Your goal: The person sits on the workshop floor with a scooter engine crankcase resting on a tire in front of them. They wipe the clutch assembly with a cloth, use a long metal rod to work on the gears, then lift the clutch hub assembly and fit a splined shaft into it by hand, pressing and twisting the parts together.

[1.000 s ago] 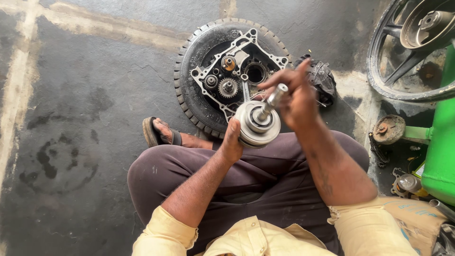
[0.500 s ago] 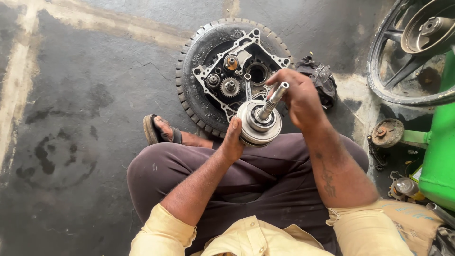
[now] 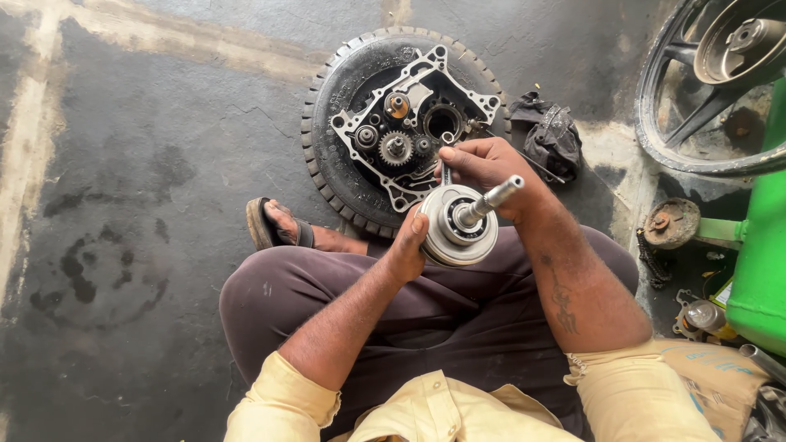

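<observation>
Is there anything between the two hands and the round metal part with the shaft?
Nothing visible. The left hand grips the rim of the round metal part directly, and the right hand touches its far side. Both are bare, with no cloth or tool between.

A round metal crankshaft assembly [image 3: 460, 223] sits above the lap, between both hands; beyond it, a grey metal engine case [image 3: 413, 131] lies on a black rubber tyre [image 3: 327, 155] on the floor.

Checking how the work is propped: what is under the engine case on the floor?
The engine case lies on a black tyre flat on the floor. What lies inside the tyre's middle, beneath the case, is hidden.
</observation>
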